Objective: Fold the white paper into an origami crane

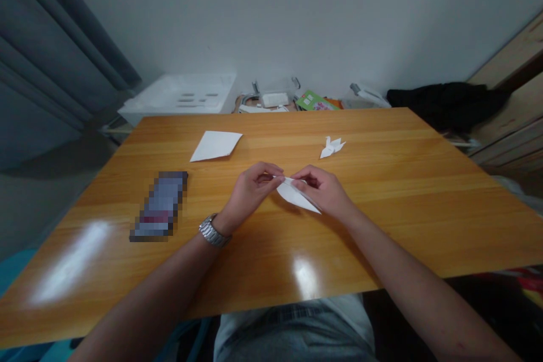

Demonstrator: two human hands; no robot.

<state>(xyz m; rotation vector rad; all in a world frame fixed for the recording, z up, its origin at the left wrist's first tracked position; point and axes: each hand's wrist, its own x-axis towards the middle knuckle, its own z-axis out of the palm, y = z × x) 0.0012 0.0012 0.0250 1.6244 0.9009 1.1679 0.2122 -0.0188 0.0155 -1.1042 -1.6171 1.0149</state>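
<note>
I see left hand [250, 189] fingertips pinching the folded paper [296, 194] at its top edge | right hand [323, 191] gripping the same piece from 3 o'clock, mid-table [382, 209] | flat sheet [216, 145] at 11 o'clock | small paper figure [331, 147] at 1 o'clock | blurred block [160, 206] at 9 o'clock

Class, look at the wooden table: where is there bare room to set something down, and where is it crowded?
Bare wood lies right of the small folded white paper figure, out to the orange-brown wooden table edge, and along the near edge. Crowded at centre: the left hand and right hand pinch a folded white paper piece; a flat white paper sheet sits behind them on the left.
</note>
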